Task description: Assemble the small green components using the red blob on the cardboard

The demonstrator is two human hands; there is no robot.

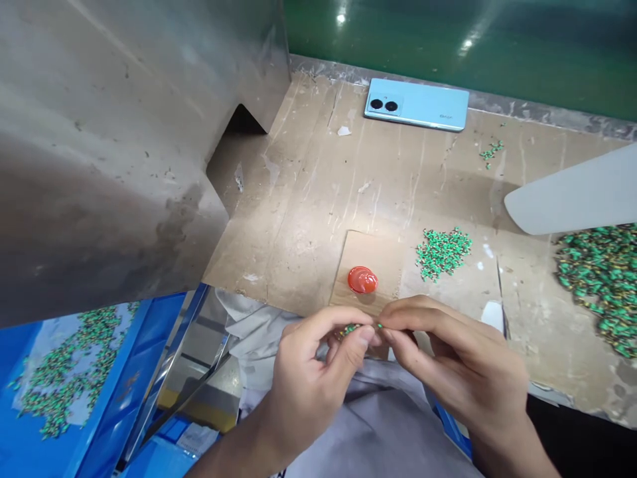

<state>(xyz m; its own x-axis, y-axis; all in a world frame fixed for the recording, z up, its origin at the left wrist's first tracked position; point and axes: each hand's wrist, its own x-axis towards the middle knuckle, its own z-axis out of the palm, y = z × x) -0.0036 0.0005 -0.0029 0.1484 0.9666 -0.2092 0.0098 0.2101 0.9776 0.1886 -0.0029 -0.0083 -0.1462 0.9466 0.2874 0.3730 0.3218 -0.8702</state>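
Observation:
My left hand (pixel 318 365) is closed, its thumb and index finger pinched together, with several small green-and-gold pieces (pixel 350 328) cupped in it. My right hand (pixel 452 352) pinches one tiny green piece (pixel 379 326) between thumb and fingertips, close against the left fingertips. What exactly these pieces are is too small to make out. Just beyond the hands, a red cap (pixel 363 280) with a glossy paste in it sits on a cardboard piece (pixel 373 249). To its right lies a small heap of green pieces (pixel 442 253).
A large pile of green pieces (pixel 602 285) lies at the right below a white tapered object (pixel 577 192). A light-blue phone (pixel 423 106) rests at the back. Sheet metal (pixel 114 146) rises at left, above a blue bin (pixel 30 352) holding more pieces.

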